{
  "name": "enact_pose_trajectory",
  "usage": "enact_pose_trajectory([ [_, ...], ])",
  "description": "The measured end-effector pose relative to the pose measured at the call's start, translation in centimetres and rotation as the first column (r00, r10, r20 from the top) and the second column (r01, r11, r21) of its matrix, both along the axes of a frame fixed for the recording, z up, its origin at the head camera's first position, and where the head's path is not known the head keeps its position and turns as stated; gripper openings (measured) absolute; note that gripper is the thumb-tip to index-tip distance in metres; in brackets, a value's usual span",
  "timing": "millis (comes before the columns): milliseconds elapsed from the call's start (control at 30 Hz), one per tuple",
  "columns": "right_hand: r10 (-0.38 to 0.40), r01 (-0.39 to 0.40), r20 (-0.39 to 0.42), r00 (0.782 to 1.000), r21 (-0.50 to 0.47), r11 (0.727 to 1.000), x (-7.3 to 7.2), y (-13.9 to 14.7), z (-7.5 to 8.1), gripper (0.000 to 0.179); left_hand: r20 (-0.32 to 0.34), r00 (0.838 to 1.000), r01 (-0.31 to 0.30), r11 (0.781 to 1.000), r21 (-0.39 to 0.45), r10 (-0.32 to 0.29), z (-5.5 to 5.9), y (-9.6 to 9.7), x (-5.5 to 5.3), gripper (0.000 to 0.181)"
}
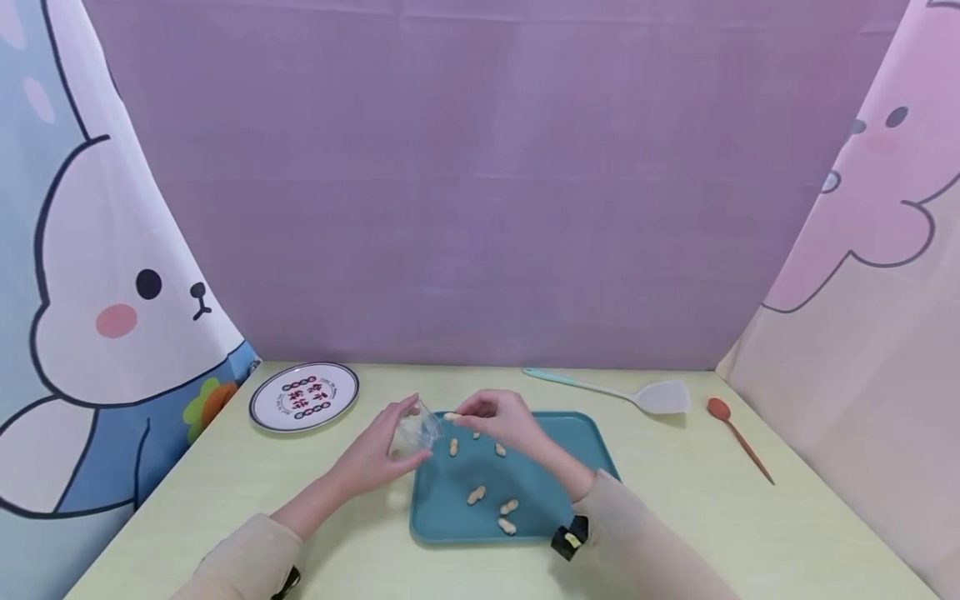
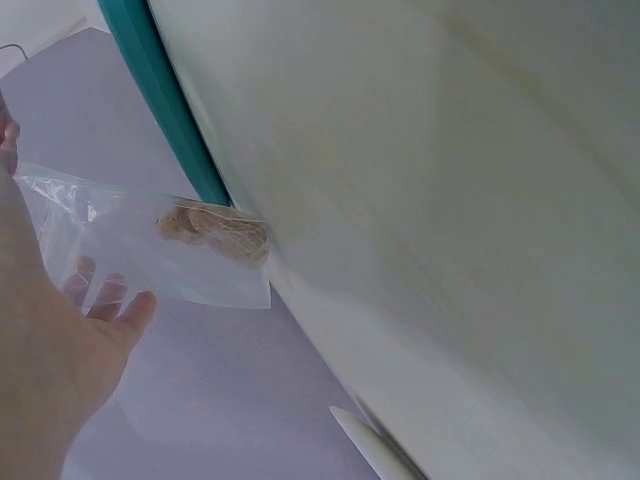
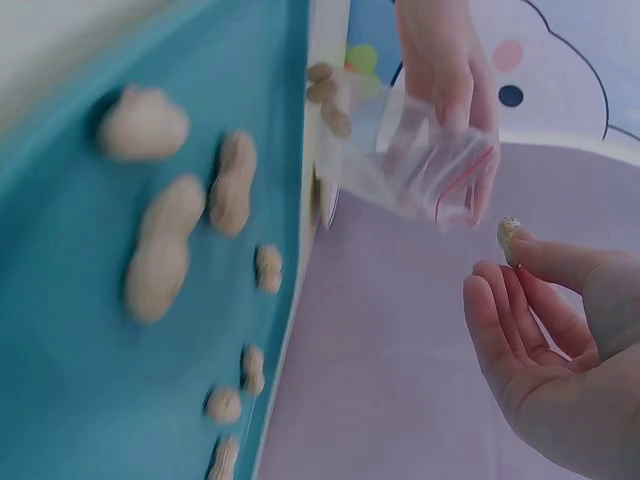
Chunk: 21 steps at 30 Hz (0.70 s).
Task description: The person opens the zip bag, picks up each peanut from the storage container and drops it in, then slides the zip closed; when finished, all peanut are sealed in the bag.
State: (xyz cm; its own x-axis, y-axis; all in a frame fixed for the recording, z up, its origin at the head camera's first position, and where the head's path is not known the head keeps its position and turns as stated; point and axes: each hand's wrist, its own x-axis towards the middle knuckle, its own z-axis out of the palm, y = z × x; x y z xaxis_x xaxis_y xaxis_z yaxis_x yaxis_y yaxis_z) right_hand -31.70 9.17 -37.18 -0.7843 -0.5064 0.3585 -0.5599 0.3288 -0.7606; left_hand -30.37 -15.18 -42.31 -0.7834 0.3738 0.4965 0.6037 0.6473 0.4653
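My right hand had a single peanut pinched at the tips of thumb and fingers, the rest of those fingers bent loosely below it. One end of the nut stuck out past my fingertips, towards the bag and near its mouth, but outside it. My left hand held that clear bag upright, thumb on one side and fingers on the other, with the red strip along its top edge. More nuts lay at the bottom of the bag, below my left fingers and well apart from them. Under my right hand, the teal tray carried several loose peanuts, none touching my fingers. A white plate lay beyond my left hand, to its left.
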Motion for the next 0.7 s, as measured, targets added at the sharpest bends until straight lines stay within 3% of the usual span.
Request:
enact_pose_trajectory([
  [367, 0.034, -0.034, 0.02, 0.999, 0.018, 0.999, 0.2, -3.2, -0.7, 0.018, -0.003, 1.0, 0.005, 1.0, 0.001, -0.005, 0.2, 0.1, 0.3, 0.082],
  [700, 0.012, -0.013, 0.051, 0.999, 0.009, 1.0, 0.2, -3.1, -0.7, 0.015, 0.012, 1.0, -0.016, 1.0, 0.002, 0.016, 0.2, 0.1, 0.4, 0.082],
])
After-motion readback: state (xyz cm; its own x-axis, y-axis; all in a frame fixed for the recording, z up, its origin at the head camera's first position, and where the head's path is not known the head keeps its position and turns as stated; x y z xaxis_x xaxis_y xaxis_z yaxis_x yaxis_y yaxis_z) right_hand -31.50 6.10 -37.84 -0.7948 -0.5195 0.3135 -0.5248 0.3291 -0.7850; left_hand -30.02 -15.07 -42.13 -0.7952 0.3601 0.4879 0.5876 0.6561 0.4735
